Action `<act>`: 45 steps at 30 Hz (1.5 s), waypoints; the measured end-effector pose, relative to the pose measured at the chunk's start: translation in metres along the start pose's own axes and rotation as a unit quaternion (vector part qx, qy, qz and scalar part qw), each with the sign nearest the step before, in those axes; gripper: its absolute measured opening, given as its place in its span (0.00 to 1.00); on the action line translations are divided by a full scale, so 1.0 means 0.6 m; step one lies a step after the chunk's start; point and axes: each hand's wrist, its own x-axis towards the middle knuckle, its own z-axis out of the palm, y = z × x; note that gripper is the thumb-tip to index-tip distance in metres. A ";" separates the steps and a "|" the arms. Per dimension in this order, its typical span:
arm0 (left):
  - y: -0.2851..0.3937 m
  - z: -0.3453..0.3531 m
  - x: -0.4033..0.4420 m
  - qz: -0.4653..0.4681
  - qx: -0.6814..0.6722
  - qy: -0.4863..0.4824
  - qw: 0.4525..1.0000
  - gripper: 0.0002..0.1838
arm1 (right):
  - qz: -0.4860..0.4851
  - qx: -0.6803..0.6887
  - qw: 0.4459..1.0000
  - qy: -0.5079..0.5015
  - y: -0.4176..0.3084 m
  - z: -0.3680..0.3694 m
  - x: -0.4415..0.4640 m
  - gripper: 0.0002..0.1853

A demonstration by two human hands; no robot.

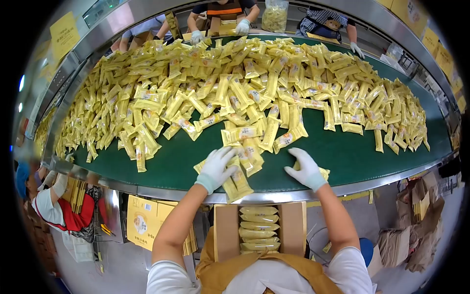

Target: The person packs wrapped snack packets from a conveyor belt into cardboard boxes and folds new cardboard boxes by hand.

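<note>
My left hand (217, 169), in a white glove, lies over several yellow wrapped packets near the belt's front edge. Its fingers are stretched out, with the thumb against a packet (240, 182); the packets' parts under the palm are hidden. Two packets jut over the metal rim below that hand. My right hand (306, 169), gloved too, is open over the green belt, thumb apart from the fingers. A yellow packet (324, 172) shows partly behind its wrist side. Between the hands lie more loose packets (250, 156). Below, an open carton (227, 232) holds stacked packets (259, 226).
A broad heap of packets (245, 73) covers much of the green belt (333, 152). Co-workers' gloved hands (242, 27) are at the far side. Another person (56, 206) works at left, near flat yellow cartons (142, 223). Brown cartons (413, 225) are at right.
</note>
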 end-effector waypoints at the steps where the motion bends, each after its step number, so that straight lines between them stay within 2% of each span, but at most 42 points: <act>1: -0.017 0.007 -0.017 -0.022 0.006 0.017 1.000 0.33 | -0.019 -0.096 0.994 0.042 -0.009 -0.017 -0.020 0.39; 3: -0.049 0.017 -0.036 -0.043 0.019 0.044 0.998 0.31 | -0.030 -0.274 0.956 0.098 -0.031 -0.049 -0.061 0.43; 4: -0.054 0.019 -0.035 -0.077 0.021 0.040 0.996 0.32 | -0.002 -0.303 0.950 0.080 -0.025 -0.053 -0.081 0.45; 6: -0.060 0.019 -0.028 -0.145 0.021 0.032 0.989 0.34 | 0.051 -0.293 0.954 0.029 0.000 -0.060 -0.110 0.38; 7: -0.043 0.000 -0.017 -0.221 0.045 -0.005 0.974 0.31 | 0.067 -0.277 0.958 0.007 0.004 -0.067 -0.113 0.35; 9: -0.030 -0.036 -0.005 -0.237 0.093 -0.088 0.963 0.29 | 0.096 -0.246 0.964 -0.039 0.001 -0.081 -0.110 0.28; 10: -0.032 -0.047 -0.003 -0.244 0.117 -0.129 0.954 0.29 | 0.084 -0.226 0.970 -0.034 -0.006 -0.086 -0.106 0.26; 12: -0.050 -0.058 -0.008 -0.303 0.155 -0.122 0.932 0.25 | 0.062 -0.183 0.981 -0.022 -0.029 -0.094 -0.092 0.22; 14: -0.030 -0.103 -0.019 -0.317 0.147 -0.081 0.934 0.25 | -0.008 -0.158 0.987 0.026 -0.050 -0.100 -0.054 0.23; 15: -0.014 -0.120 -0.029 -0.270 0.117 -0.053 0.954 0.23 | -0.060 -0.157 0.984 0.064 -0.063 -0.099 -0.029 0.24; 16: -0.001 -0.130 -0.034 -0.193 0.102 -0.077 0.973 0.22 | -0.099 -0.158 0.979 0.077 -0.071 -0.097 0.001 0.24; 18: 0.005 -0.114 -0.048 0.010 0.013 -0.117 0.993 0.21 | -0.127 -0.202 0.969 0.056 -0.102 -0.090 0.056 0.22; 20: 0.048 -0.104 -0.047 0.062 -0.034 -0.230 0.971 0.22 | -0.107 -0.290 0.951 -0.016 -0.077 -0.064 0.113 0.19; 21: 0.052 -0.088 -0.049 0.104 -0.006 -0.232 0.967 0.23 | -0.095 -0.334 0.936 -0.051 -0.053 -0.041 0.133 0.18; 23: 0.043 -0.051 -0.051 0.188 0.051 -0.234 0.952 0.23 | -0.089 -0.386 0.916 -0.058 0.001 0.003 0.149 0.13; 26: 0.025 -0.046 -0.049 0.185 0.078 -0.234 0.951 0.26 | -0.012 -0.396 0.915 -0.077 -0.011 0.006 0.132 0.15; 29: 0.022 -0.082 -0.034 0.056 0.138 -0.313 0.938 0.26 | 0.086 -0.369 0.917 -0.128 -0.029 -0.027 0.092 0.19; 31: 0.024 -0.101 -0.030 0.053 0.074 -0.247 0.965 0.25 | 0.172 -0.326 0.919 -0.138 -0.053 -0.049 0.077 0.24; 32: 0.027 -0.109 -0.028 0.052 0.040 -0.213 0.975 0.24 | 0.153 -0.290 0.940 -0.092 -0.075 -0.058 0.075 0.23; 33: 0.040 -0.115 -0.021 0.090 0.022 -0.181 0.979 0.20 | 0.133 -0.254 0.957 -0.047 -0.107 -0.063 0.074 0.23; 34: 0.052 -0.109 -0.009 0.095 0.026 -0.212 0.972 0.20 | 0.114 -0.217 0.969 -0.004 -0.137 -0.061 0.072 0.23; 36: 0.078 -0.094 0.015 0.105 0.039 -0.275 0.955 0.18 | 0.066 -0.155 0.986 0.001 -0.191 -0.044 0.095 0.22; 37: 0.079 -0.079 0.016 0.135 0.087 -0.279 0.947 0.18 | 0.051 -0.123 0.991 0.015 -0.214 -0.022 0.108 0.21; 39: 0.070 -0.067 0.007 0.124 0.111 -0.274 0.947 0.19 | 0.092 -0.184 0.977 -0.050 -0.245 0.023 0.142 0.23; 40: 0.065 -0.065 0.002 0.119 0.124 -0.273 0.947 0.19 | 0.074 -0.221 0.970 -0.060 -0.230 0.057 0.155 0.23; 43: 0.042 -0.074 -0.022 0.015 0.169 -0.303 0.938 0.21 | 0.099 -0.297 0.943 -0.111 -0.200 0.132 0.176 0.23; 45: 0.013 -0.075 -0.047 -0.010 0.151 -0.255 0.955 0.22 | 0.114 -0.310 0.933 -0.143 -0.195 0.138 0.180 0.24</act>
